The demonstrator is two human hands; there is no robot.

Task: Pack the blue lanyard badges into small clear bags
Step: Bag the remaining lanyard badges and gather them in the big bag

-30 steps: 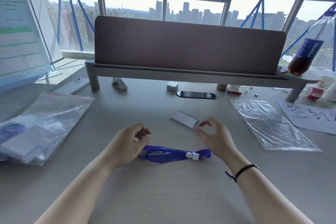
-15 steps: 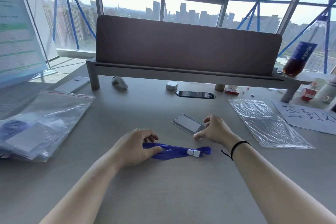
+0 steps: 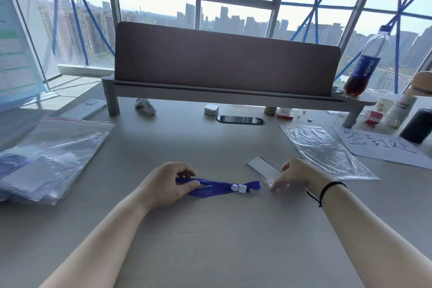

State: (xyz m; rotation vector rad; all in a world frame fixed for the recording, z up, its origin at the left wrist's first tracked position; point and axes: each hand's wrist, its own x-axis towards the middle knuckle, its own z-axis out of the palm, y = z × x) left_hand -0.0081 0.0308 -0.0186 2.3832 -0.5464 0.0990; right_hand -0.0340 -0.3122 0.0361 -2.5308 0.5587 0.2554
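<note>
The blue lanyard [image 3: 217, 186] lies folded on the desk [image 3: 210, 241] at centre. The left hand [image 3: 167, 184] curls over its 9 o'clock end, thumb pressing the strap. The right hand [image 3: 295, 176] pinches the clear badge holder [image 3: 263, 167] at the lanyard's 2 o'clock side. 1 empty clear bag [image 3: 325, 149] lies further out at 2 o'clock — filled bags [image 3: 44, 159] are stacked at 9 o'clock. A Pepsi bottle [image 3: 364, 65] stands on the shelf [image 3: 233, 98] at 1 o'clock.
</note>
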